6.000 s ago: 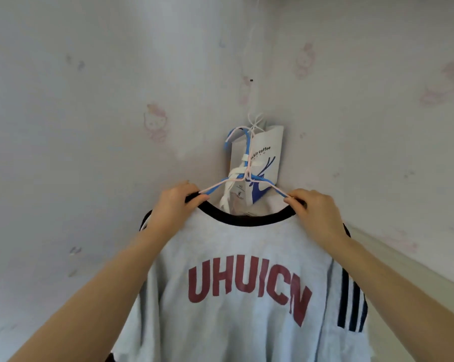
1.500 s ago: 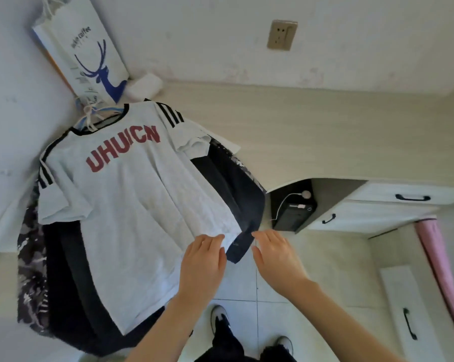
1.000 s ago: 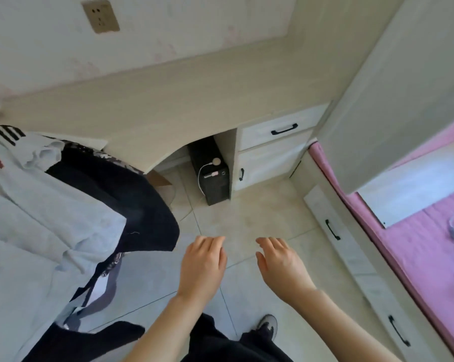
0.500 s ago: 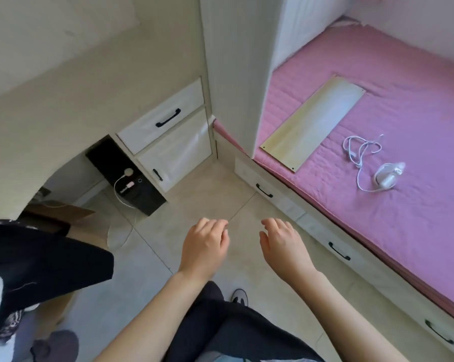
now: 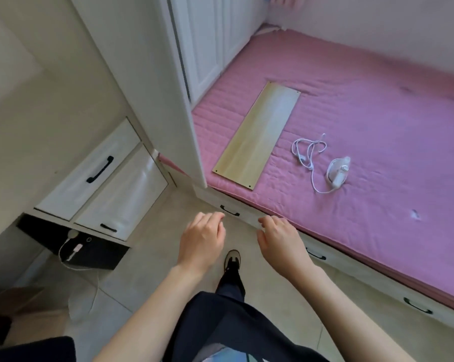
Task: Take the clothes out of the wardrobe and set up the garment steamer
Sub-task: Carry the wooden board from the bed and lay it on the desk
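A small white garment steamer (image 5: 337,171) lies on the pink mattress (image 5: 377,126), its white cord (image 5: 309,154) looped beside it to the left. My left hand (image 5: 202,240) and my right hand (image 5: 280,242) hover empty over the tiled floor in front of the bed, fingers loosely relaxed, well short of the steamer. A tall white wardrobe (image 5: 207,43) stands at the head of the bed with its doors closed. The hung clothes are out of view, apart from dark fabric at the bottom left edge (image 5: 24,348).
A pale wooden board (image 5: 257,137) lies on the mattress left of the steamer. A white panel (image 5: 152,87) divides the bed from a desk (image 5: 24,121) with drawers (image 5: 100,168). A black box (image 5: 87,248) sits under the desk. Bed-base drawers (image 5: 230,210) line the floor.
The view swung right, from the T-shirt on the wall hanger to the bed and steamer. Both hands let go of the shirt and stay empty; the bed now looks closer.
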